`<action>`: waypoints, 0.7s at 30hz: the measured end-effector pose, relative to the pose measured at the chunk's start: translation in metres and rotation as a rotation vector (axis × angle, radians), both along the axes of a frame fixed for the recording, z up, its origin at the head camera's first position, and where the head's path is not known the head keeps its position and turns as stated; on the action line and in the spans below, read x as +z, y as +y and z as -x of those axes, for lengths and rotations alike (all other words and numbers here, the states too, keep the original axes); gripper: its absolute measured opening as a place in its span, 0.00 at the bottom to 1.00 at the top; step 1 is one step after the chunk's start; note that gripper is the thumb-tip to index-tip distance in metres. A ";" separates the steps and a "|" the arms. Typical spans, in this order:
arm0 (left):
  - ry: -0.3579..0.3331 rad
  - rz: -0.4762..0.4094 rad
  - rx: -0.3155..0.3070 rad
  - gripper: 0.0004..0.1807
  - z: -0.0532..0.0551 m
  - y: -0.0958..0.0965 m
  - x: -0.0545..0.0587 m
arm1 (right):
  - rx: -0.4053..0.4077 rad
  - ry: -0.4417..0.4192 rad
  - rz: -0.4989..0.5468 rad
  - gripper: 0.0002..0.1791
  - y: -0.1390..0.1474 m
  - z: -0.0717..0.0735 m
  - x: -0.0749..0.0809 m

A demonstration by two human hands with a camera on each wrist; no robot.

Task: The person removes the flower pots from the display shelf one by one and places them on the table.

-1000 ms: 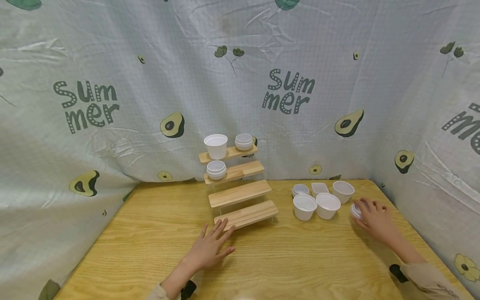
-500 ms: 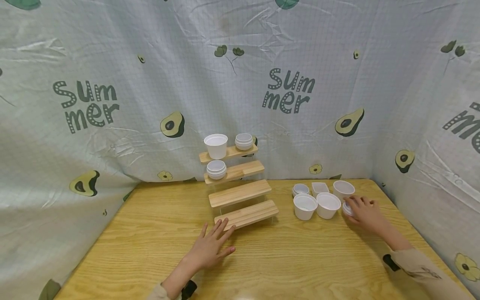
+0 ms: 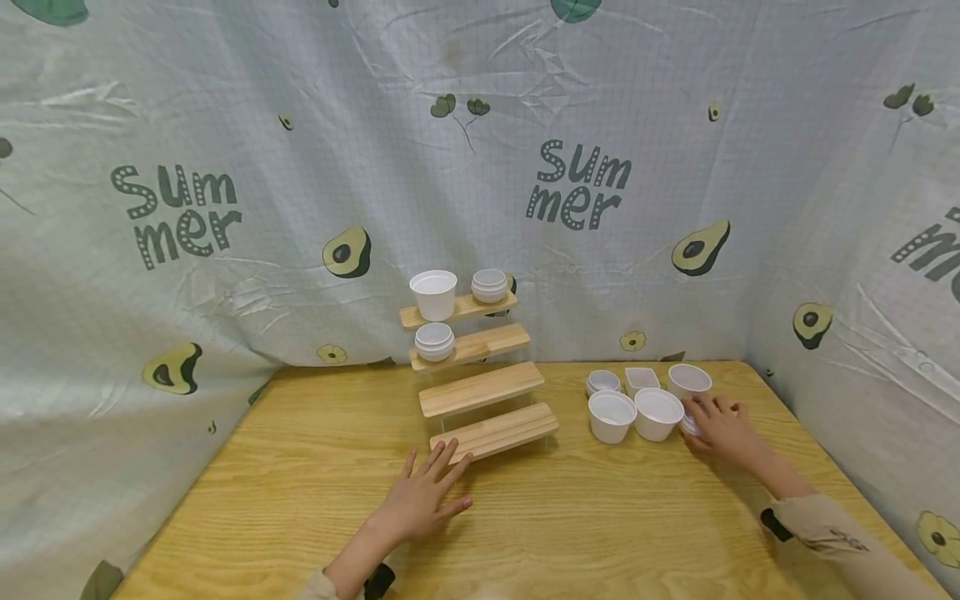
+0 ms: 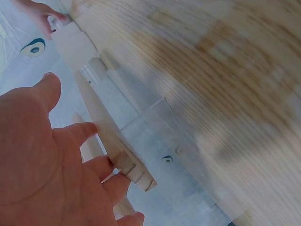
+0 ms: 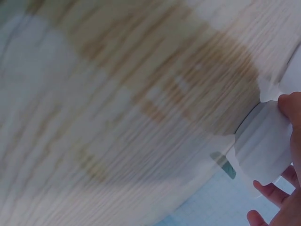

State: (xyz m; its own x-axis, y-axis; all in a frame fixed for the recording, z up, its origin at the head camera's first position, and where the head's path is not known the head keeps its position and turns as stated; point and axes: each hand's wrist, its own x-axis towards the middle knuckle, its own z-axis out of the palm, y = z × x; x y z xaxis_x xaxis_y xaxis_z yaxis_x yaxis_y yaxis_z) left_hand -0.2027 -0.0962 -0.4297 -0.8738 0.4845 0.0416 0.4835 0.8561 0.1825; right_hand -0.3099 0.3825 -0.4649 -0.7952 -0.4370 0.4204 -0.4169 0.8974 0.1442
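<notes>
Right of the stand (image 3: 480,389), head view: the right hand (image 3: 723,433) grasps a white jar (image 3: 689,424), partly hidden by its fingers, on the wooden table (image 3: 600,517); the jar sits at the end of a group of five other white containers (image 3: 658,417) that lies farthest from the stand.
On the stand, head view: a tall cup (image 3: 434,300) and a small jar (image 3: 489,287) share the top step; a ridged jar (image 3: 434,342) occupies the left end of the step below.
Lowest step of the stand, head view: the left hand (image 3: 420,498) lies spread, its fingertips touching the step's left end, gripping nothing.
Step edge, left wrist view: the left hand's fingers touch the wood; past the stand's far end, the right hand appears beside white containers.
White jar, right wrist view: it is between the right hand's thumb and fingers, thumb pressed to its side.
</notes>
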 end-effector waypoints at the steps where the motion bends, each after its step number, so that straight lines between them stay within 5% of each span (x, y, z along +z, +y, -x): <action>1: 0.002 0.000 -0.001 0.32 0.000 0.000 0.000 | -0.003 -0.001 0.003 0.28 0.001 0.000 -0.001; 15: 0.018 -0.014 -0.007 0.32 0.000 -0.001 -0.002 | -0.042 -0.071 0.029 0.29 0.001 -0.006 0.004; 21: 0.023 -0.020 -0.007 0.32 -0.002 0.000 -0.003 | 0.012 0.052 0.065 0.33 0.000 -0.012 0.009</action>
